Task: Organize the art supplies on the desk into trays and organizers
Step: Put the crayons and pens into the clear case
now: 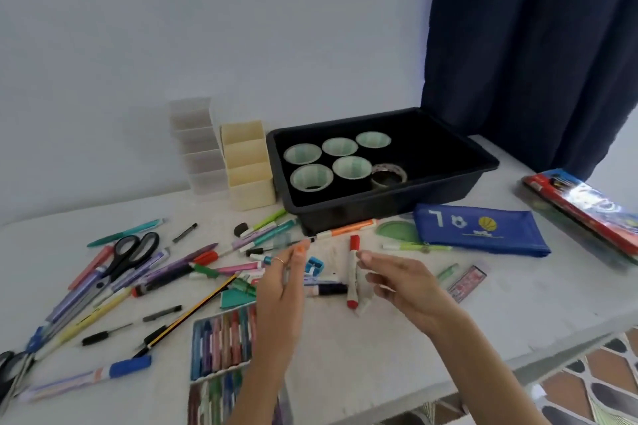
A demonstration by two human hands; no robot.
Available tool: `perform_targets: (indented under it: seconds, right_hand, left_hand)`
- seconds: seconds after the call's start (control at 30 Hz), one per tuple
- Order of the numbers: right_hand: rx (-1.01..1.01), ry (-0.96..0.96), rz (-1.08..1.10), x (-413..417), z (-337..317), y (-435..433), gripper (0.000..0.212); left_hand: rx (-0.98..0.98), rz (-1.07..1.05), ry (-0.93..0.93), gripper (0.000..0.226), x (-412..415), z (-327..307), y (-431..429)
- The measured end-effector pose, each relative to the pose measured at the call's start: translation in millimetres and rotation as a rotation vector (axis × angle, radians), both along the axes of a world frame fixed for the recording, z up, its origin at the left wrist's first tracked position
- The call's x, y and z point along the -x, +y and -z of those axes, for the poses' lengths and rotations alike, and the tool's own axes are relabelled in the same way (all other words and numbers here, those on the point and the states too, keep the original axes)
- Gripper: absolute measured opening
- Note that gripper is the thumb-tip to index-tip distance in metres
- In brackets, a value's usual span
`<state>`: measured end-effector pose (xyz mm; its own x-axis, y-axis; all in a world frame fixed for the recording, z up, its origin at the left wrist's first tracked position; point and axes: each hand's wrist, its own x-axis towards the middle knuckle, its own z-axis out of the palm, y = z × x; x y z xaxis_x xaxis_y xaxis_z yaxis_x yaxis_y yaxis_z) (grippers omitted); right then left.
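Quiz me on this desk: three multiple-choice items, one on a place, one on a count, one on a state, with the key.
1. Where are the tape rolls? A in the black tray; B in the cream organizer; C on the blue pouch.
2. How many green-cored rolls are there? A three; B five; C eight.
3. The crayon box is: A lidded; B empty; C open, crayons showing.
Key: A, every roll lies inside the tray's walls; B, five green cores count out beside one clear roll; C, coloured sticks lie bare in rows.
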<state>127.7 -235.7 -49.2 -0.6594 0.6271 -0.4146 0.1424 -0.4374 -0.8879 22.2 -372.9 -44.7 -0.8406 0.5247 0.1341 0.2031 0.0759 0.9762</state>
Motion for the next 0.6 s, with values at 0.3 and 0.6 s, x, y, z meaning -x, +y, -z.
perform_targets:
  seconds: [0.3, 0.6]
  right_hand:
    - [-0.833, -0.3, 0.165, 29.9, 31.0, 114.6, 0.019]
    - [-1.458, -0.919, -0.086, 17.0, 43.7, 162.2, 0.035]
  left_hand:
    - [-0.01, -0.034, -0.023, 0.019, -9.8, 11.8, 72.6]
    - [0.021, -0.09, -0.075, 0.02, -9.2, 22.9, 99.3]
